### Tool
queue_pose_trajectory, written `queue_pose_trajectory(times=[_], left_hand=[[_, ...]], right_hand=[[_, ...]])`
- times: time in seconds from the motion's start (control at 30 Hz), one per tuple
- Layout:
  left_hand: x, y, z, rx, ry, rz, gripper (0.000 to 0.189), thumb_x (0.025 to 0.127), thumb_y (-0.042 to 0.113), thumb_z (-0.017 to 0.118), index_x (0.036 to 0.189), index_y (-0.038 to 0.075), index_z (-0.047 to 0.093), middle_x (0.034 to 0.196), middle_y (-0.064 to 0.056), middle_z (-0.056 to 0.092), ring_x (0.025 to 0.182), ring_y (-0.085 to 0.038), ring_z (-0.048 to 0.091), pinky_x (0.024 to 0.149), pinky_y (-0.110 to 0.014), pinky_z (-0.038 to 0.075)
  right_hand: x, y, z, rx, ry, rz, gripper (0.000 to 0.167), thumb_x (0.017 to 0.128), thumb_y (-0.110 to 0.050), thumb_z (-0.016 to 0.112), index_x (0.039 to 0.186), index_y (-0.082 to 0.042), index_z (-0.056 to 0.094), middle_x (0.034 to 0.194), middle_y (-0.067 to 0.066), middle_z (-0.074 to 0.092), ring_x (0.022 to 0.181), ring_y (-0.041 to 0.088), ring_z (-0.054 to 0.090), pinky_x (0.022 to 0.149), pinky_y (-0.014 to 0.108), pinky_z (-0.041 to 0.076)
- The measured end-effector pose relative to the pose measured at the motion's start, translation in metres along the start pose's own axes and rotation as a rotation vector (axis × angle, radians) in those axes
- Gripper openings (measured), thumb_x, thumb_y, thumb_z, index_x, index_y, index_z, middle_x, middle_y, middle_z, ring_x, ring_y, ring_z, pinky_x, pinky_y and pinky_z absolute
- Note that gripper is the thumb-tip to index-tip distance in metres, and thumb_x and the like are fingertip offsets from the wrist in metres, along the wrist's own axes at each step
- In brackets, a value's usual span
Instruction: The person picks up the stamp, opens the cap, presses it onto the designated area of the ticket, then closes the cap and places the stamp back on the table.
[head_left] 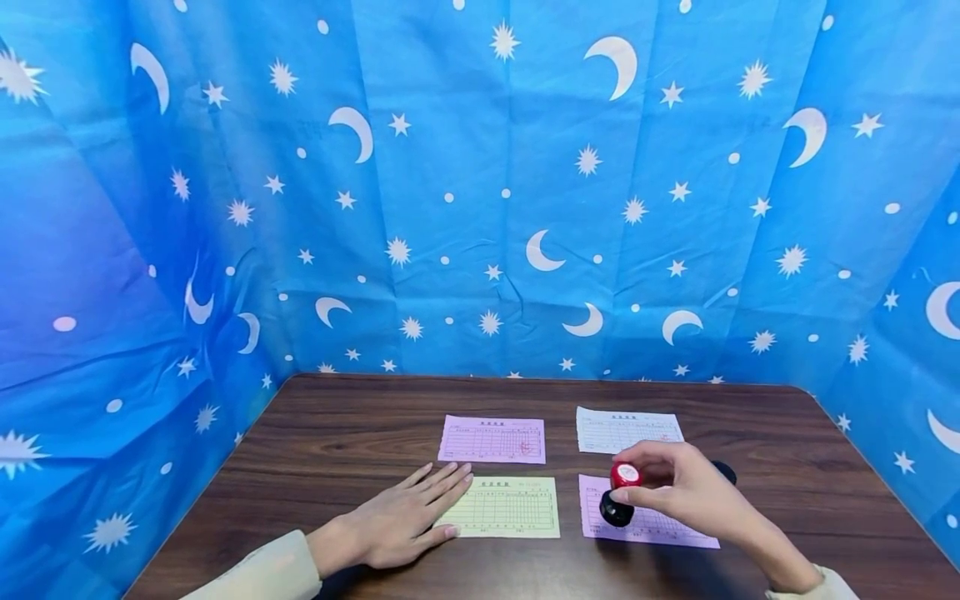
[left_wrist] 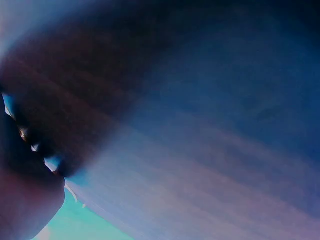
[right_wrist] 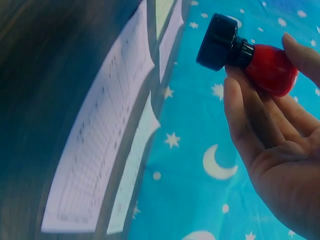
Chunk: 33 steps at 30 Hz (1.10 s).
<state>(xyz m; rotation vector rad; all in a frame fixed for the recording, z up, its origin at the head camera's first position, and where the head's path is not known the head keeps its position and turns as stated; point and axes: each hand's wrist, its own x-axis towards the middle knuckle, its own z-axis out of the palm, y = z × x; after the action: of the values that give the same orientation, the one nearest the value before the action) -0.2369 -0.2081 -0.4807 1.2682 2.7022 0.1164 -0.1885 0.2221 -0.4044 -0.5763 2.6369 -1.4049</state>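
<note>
My right hand (head_left: 686, 492) pinches a round stamp (head_left: 626, 476) by its red knob, thumb on one side and fingers on the other. The stamp's black base hangs over the near right pink slip (head_left: 660, 527), and the right wrist view shows it above the tabletop. Spread flat, my left hand (head_left: 401, 517) rests with its fingertips and thumb on the left edge of a yellow-green printed slip (head_left: 517, 508). The left wrist view is too dark and blurred to show what that hand touches.
Behind these lie another pink slip (head_left: 491, 439) and a white slip (head_left: 622, 429), each with a red mark. A black object (head_left: 724, 472) shows partly behind my right hand. Blue star-and-moon cloth (head_left: 480, 283) surrounds the dark wooden table (head_left: 352, 417).
</note>
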Motion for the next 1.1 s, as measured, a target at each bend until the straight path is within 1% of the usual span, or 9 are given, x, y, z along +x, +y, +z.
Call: queue_pose_trajectory(times=[0.2, 0.4, 0.53, 0.67, 0.73, 0.83, 0.97, 1.1], left_hand=[[0.0, 0.001, 0.001, 0.004, -0.009, -0.009, 0.07, 0.112, 0.059, 0.023, 0.171, 0.022, 0.015, 0.179, 0.001, 0.014, 0.166, -0.024, 0.018, 0.131, -0.059, 0.023], [0.001, 0.001, 0.0, 0.012, -0.018, -0.022, 0.069, 0.112, 0.06, 0.022, 0.171, 0.024, 0.014, 0.179, 0.002, 0.013, 0.166, -0.024, 0.016, 0.131, -0.058, 0.023], [0.0, 0.001, -0.001, 0.013, -0.023, -0.029, 0.069, 0.112, 0.06, 0.021, 0.171, 0.024, 0.013, 0.179, 0.002, 0.013, 0.166, -0.024, 0.017, 0.131, -0.059, 0.023], [0.0, 0.001, -0.001, 0.023, -0.017, -0.025, 0.069, 0.112, 0.059, 0.022, 0.171, 0.024, 0.014, 0.179, 0.002, 0.013, 0.166, -0.024, 0.017, 0.131, -0.059, 0.024], [0.001, 0.001, -0.002, 0.031, -0.012, -0.026, 0.069, 0.112, 0.06, 0.021, 0.171, 0.024, 0.014, 0.179, 0.003, 0.013, 0.166, -0.023, 0.017, 0.131, -0.058, 0.024], [0.0, 0.001, -0.001, 0.019, -0.017, -0.035, 0.069, 0.112, 0.06, 0.021, 0.171, 0.025, 0.014, 0.179, 0.003, 0.013, 0.166, -0.024, 0.017, 0.131, -0.058, 0.023], [0.0, 0.001, 0.0, -0.004, -0.03, -0.047, 0.069, 0.112, 0.061, 0.022, 0.171, 0.025, 0.013, 0.179, 0.003, 0.012, 0.166, -0.025, 0.016, 0.131, -0.059, 0.022], [0.001, 0.001, -0.001, 0.004, -0.027, -0.039, 0.069, 0.112, 0.06, 0.022, 0.171, 0.025, 0.014, 0.179, 0.002, 0.013, 0.166, -0.025, 0.017, 0.131, -0.059, 0.023]], right_hand=[[0.01, -0.005, 0.017, 0.024, -0.025, -0.053, 0.034, 0.092, -0.032, 0.082, 0.119, -0.013, 0.075, 0.101, 0.0, 0.078, 0.085, 0.007, 0.072, 0.077, 0.022, 0.061], [0.02, -0.008, 0.031, 0.024, -0.02, -0.057, 0.033, 0.09, -0.032, 0.084, 0.117, -0.014, 0.075, 0.099, -0.002, 0.078, 0.083, 0.008, 0.071, 0.077, 0.022, 0.06], [0.027, -0.009, 0.04, 0.011, -0.019, -0.059, 0.036, 0.088, -0.032, 0.086, 0.116, -0.013, 0.076, 0.098, -0.002, 0.078, 0.084, 0.007, 0.072, 0.078, 0.022, 0.059], [0.034, -0.011, 0.049, 0.025, -0.028, -0.067, 0.038, 0.087, -0.032, 0.088, 0.115, -0.01, 0.075, 0.097, -0.001, 0.078, 0.085, 0.006, 0.072, 0.077, 0.021, 0.058], [0.038, -0.011, 0.053, 0.042, -0.035, -0.084, 0.038, 0.087, -0.03, 0.088, 0.114, -0.008, 0.075, 0.097, 0.0, 0.079, 0.085, 0.007, 0.072, 0.076, 0.021, 0.058], [0.043, -0.01, 0.059, 0.056, -0.054, -0.112, 0.036, 0.087, -0.028, 0.088, 0.113, -0.007, 0.075, 0.097, 0.002, 0.079, 0.085, 0.006, 0.072, 0.076, 0.021, 0.058], [0.05, -0.008, 0.068, 0.047, -0.077, -0.124, 0.033, 0.087, -0.026, 0.088, 0.112, -0.009, 0.076, 0.097, 0.001, 0.079, 0.084, 0.005, 0.071, 0.075, 0.02, 0.057], [0.053, -0.006, 0.074, 0.04, -0.084, -0.117, 0.032, 0.085, -0.024, 0.089, 0.11, -0.009, 0.075, 0.095, 0.001, 0.079, 0.083, 0.004, 0.07, 0.073, 0.019, 0.055]])
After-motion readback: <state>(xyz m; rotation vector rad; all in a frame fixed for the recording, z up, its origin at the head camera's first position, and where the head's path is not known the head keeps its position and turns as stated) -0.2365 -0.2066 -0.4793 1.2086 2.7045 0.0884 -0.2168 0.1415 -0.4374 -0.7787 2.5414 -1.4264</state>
